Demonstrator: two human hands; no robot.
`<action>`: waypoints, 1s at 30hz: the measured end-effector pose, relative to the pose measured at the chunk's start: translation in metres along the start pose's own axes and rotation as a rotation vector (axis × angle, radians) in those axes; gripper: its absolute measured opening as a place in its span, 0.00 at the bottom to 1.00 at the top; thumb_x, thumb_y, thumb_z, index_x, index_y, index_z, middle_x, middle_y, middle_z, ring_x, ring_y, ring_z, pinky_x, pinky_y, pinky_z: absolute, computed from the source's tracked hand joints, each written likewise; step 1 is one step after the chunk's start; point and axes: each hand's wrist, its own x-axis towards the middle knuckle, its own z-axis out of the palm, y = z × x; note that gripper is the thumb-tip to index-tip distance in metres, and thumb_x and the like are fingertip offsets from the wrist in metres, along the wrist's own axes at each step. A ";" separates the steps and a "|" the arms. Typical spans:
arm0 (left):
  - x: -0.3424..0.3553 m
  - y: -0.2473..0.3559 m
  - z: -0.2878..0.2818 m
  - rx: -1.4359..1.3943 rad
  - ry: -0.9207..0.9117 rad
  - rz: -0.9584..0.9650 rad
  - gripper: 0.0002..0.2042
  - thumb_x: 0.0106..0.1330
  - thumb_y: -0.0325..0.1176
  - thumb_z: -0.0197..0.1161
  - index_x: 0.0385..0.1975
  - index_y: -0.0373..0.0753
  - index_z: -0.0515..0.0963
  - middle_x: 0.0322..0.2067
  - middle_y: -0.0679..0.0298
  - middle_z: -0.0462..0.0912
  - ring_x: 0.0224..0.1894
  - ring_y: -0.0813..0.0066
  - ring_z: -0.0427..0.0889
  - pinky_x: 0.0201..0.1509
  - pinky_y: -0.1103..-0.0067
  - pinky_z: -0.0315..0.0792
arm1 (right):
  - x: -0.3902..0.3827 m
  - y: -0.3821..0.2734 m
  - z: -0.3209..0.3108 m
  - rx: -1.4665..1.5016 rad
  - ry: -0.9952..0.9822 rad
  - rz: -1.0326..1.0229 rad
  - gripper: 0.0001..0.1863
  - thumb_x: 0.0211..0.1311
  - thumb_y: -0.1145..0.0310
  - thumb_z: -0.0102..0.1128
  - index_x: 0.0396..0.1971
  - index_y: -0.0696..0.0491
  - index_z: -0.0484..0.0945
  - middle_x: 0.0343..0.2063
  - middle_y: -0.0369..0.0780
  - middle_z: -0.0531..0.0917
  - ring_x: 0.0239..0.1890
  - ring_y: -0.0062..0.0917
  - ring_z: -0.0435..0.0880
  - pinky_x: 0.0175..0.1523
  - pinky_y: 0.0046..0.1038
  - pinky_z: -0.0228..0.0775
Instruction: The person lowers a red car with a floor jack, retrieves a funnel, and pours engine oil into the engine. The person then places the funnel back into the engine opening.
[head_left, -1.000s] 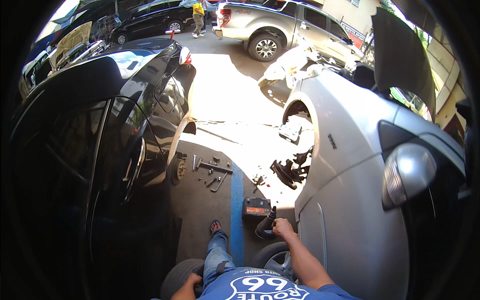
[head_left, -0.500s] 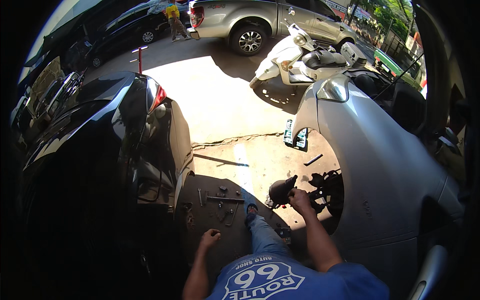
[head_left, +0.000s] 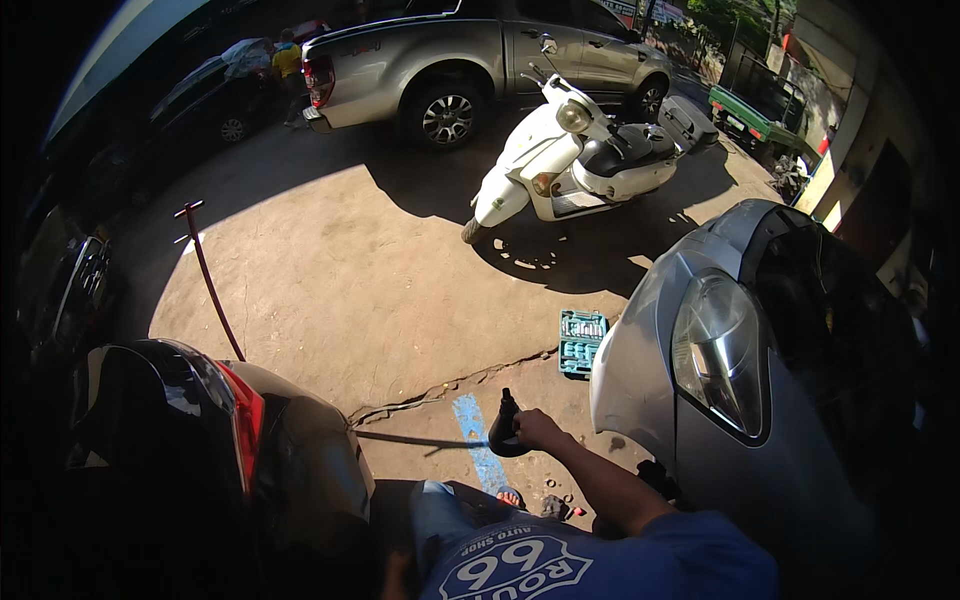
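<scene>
a person's right hand (head_left: 538, 428) is curled tight around a black power tool (head_left: 504, 430), chunky and matte with a narrow snout pointing up, held out above rough, cracked concrete ground (head_left: 330, 290). the left hand is out of sight. just right of it curves the smooth silver bumper and glassy headlight of a car (head_left: 690, 400). an open teal socket case (head_left: 581, 342) lies near on the concrete. a glossy white scooter (head_left: 575, 160) stands farther off.

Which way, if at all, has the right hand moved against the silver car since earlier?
Yes: the right hand, gripping the black tool, went from the wheel arch of the silver car forward past its front corner.
</scene>
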 end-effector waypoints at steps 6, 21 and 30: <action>0.093 0.112 -0.026 -0.024 -0.107 -0.108 0.17 0.59 0.42 0.67 0.43 0.37 0.86 0.38 0.55 0.89 0.42 0.64 0.88 0.46 0.70 0.80 | 0.194 0.004 -0.049 0.040 0.168 -0.043 0.08 0.53 0.70 0.61 0.31 0.57 0.84 0.30 0.48 0.87 0.37 0.43 0.87 0.44 0.39 0.78; 0.430 0.619 -0.447 -0.315 0.363 0.242 0.16 0.61 0.33 0.61 0.47 0.33 0.83 0.39 0.53 0.89 0.38 0.63 0.89 0.49 0.71 0.80 | 0.543 0.107 -0.087 -0.366 -0.428 0.840 0.20 0.49 0.50 0.71 0.36 0.50 0.90 0.42 0.41 0.89 0.48 0.29 0.88 0.54 0.30 0.78; 0.513 0.725 -0.563 -0.334 -0.098 -0.261 0.13 0.64 0.32 0.63 0.47 0.34 0.80 0.33 0.59 0.87 0.34 0.65 0.87 0.39 0.72 0.82 | 0.958 -0.059 -0.178 -0.419 -0.481 0.576 0.09 0.51 0.62 0.70 0.30 0.50 0.90 0.33 0.38 0.90 0.39 0.25 0.90 0.50 0.28 0.80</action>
